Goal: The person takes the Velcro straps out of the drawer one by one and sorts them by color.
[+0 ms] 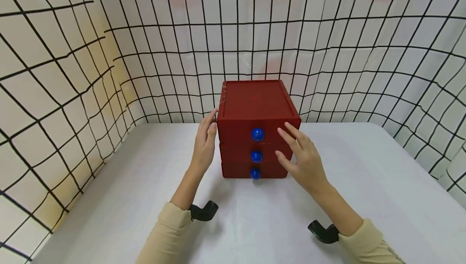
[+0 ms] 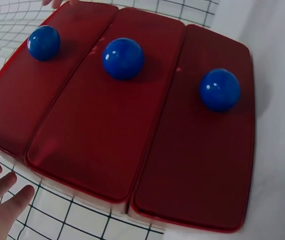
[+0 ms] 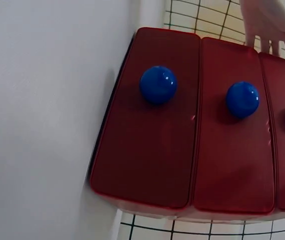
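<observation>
A dark red box of three stacked drawers [image 1: 256, 100] stands on the white table, each drawer front bearing a round blue knob. The top knob [image 1: 257, 134], middle knob [image 1: 256, 156] and bottom knob [image 1: 255, 174] line up, and all the drawers are pushed in. My left hand [image 1: 205, 142] is at the box's upper left side, fingers extended; whether the tips touch it I cannot tell. Fingers spread, my right hand [image 1: 303, 159] hovers by the right part of the front, holding nothing. The right wrist view shows the left hand [image 3: 271, 22] beside the top drawer.
Black wire grid panels [image 1: 236, 33] over white sheeting enclose the back and both sides. A smooth white cloth [image 1: 153, 163] covers the tabletop. Each wrist wears a black curved camera mount [image 1: 204, 211].
</observation>
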### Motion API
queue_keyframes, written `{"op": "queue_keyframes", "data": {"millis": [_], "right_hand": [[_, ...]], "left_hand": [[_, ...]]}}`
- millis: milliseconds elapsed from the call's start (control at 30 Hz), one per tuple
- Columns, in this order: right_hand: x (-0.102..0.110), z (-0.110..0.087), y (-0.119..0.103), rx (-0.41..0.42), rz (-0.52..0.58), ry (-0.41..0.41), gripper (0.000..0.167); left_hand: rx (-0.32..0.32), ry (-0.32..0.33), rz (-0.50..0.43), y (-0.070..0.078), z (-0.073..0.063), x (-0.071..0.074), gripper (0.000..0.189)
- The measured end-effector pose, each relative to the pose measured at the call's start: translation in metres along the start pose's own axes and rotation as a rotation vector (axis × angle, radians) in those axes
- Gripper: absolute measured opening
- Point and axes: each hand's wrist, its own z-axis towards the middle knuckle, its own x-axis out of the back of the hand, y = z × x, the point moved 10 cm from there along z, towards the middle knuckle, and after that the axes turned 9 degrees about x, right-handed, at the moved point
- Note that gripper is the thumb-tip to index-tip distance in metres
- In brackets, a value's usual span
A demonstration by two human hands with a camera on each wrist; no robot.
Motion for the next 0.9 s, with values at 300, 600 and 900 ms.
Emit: {"op": "queue_keyframes", "data": {"millis": [300, 600, 900], "right_hand": [[-0.011, 0.006, -0.005, -0.012, 0.046, -0.015, 0.049], [-0.018, 0.013, -0.012, 0.010, 0.065, 0.004, 0.063], [-0.024, 0.020, -0.016, 0.026, 0.079, 0.033, 0.059]], "left_hand": [[0.005, -0.013, -0.059, 0.004, 0.004, -0.007, 0.042], [0.010, 0.013, -0.058, 0.008, 0.004, -0.007, 0.041], [0.088, 0.007, -0.098, 0.003, 0.007, -0.009, 0.039]]}}
